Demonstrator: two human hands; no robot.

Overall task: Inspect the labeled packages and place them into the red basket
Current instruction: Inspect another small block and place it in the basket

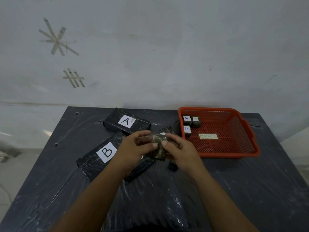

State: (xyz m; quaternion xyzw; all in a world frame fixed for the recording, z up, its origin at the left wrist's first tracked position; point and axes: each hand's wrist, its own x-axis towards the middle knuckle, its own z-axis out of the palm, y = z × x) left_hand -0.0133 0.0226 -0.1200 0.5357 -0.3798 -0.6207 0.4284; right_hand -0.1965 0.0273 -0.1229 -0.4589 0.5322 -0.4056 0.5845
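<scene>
Both hands raised over the dark counter (234,190), working one small dark package (158,146) between them. Left hand (133,148) curls its fingers (143,133) round the package's left side, thumb pressed to its front; right hand (181,151) pinches the right edge between thumb and fingers (170,136). Package held above the counter, just left of the red basket (250,144); its label not readable. Basket holds three small packages marked A (187,120) clustered in its far-left corner and a slip reading ABNORMAL (208,136) on its floor. Left of the hands lie two long black boxes, one marked A (127,122), one marked B (100,156), partly under the left forearm.
</scene>
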